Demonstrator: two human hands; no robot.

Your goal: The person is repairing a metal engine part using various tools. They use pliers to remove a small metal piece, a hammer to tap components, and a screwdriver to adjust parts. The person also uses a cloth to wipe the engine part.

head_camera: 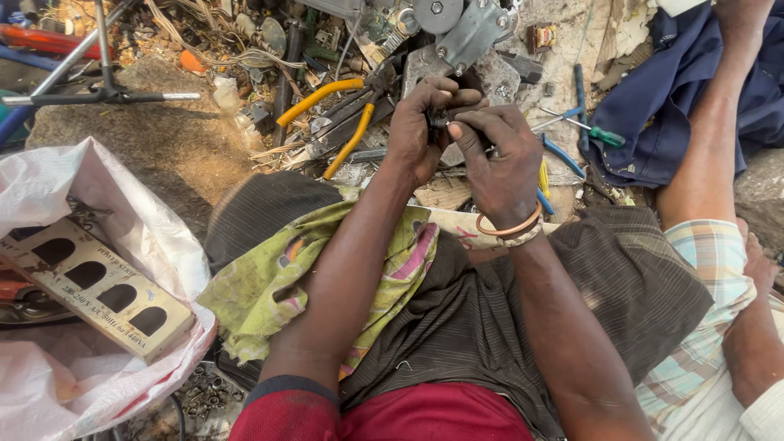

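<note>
Both hands, left hand (420,122) and right hand (498,159), curled together, pinching small dark part (439,121).

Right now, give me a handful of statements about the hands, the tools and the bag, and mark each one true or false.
1. Both the left hand and the right hand grip one small dark part. True.
2. The pliers with yellow handles are held in the left hand. False: they lie on the ground beside it.
3. A white plastic bag holds a cream strip with a row of rounded holes. True.
4. The right wrist is bare. False: it wears a copper-coloured bangle.
5. A green-handled screwdriver lies by the blue cloth. True.
</note>
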